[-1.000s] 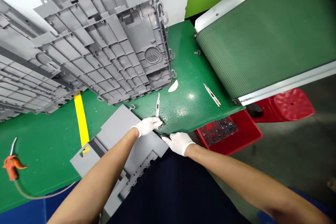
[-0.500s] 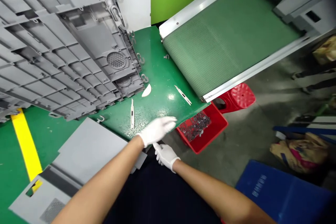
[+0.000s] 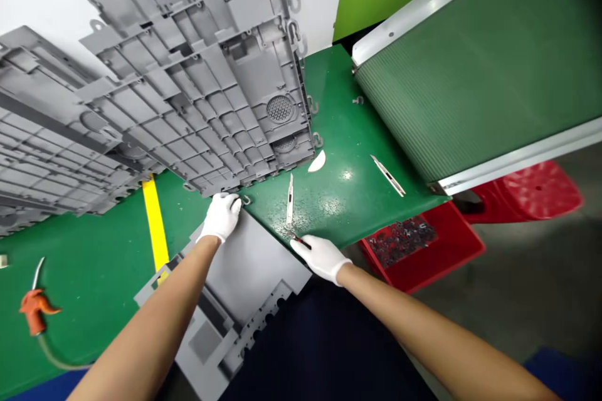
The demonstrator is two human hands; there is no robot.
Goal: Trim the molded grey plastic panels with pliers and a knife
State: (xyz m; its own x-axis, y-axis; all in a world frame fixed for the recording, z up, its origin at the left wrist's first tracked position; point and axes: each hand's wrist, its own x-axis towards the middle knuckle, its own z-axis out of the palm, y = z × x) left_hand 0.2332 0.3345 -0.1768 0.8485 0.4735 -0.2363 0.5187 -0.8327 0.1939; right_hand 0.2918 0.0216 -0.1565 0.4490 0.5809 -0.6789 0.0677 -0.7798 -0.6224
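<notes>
My left hand [image 3: 221, 216], in a white glove, has its fingers curled at the far corner of a grey plastic panel [image 3: 256, 257]. The panel lies tilted across the bench edge, against my body. Beside those fingers a small hook-shaped grey piece [image 3: 245, 199] sticks out. My right hand [image 3: 323, 257], also gloved, is closed around a small red-and-black tool [image 3: 301, 242], mostly hidden by the fingers. Its tip is over the bench by the panel's right edge. Just beyond lies a white craft knife [image 3: 290, 199] among dark crumbs.
Stacked grey ribbed panels [image 3: 202, 94] stand along the back. A second craft knife [image 3: 388, 175] and a white half-round piece [image 3: 317, 161] lie on the green bench [image 3: 329, 125]. Right are a conveyor [image 3: 470, 69], a red bin [image 3: 451, 257] and a red stool [image 3: 540, 191]; left, an orange air gun [image 3: 35, 312].
My view has swung left. My left hand has gone from near my right hand to the panel's far corner. My right hand has come up to the bench edge, where the tool now shows.
</notes>
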